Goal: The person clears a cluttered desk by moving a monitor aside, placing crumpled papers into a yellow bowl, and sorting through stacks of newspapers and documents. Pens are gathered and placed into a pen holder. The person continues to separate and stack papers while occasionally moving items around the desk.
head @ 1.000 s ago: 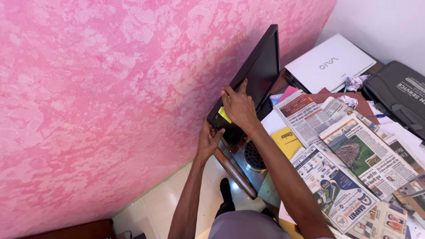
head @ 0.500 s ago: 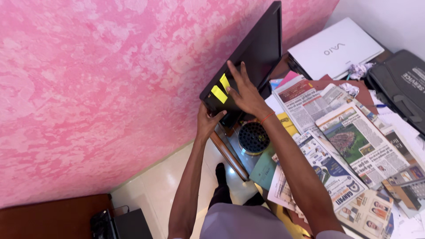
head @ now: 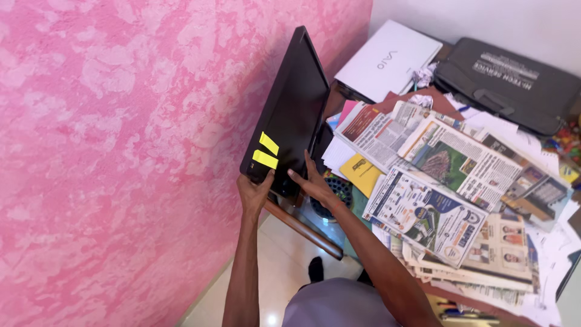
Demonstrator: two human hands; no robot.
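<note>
Clasping monitor (head: 293,109) lower corner: left hand (head: 254,189); right hand (head: 311,181) flat, released, beside.

The desk (head: 301,229) stands against the pink wall, its wooden edge showing at the near corner. A black monitor (head: 290,115) sits tilted at its wall side. Spread newspapers (head: 436,181) overlap across most of the top, with a yellow booklet (head: 361,172) tucked under their left edge and white sheets beside it. A closed white laptop (head: 387,60) lies at the far end, a dark grey bag (head: 505,82) just to its right. Crumpled paper (head: 423,75) rests between them. A round black perforated object (head: 336,194) sits near the monitor's base.
</note>
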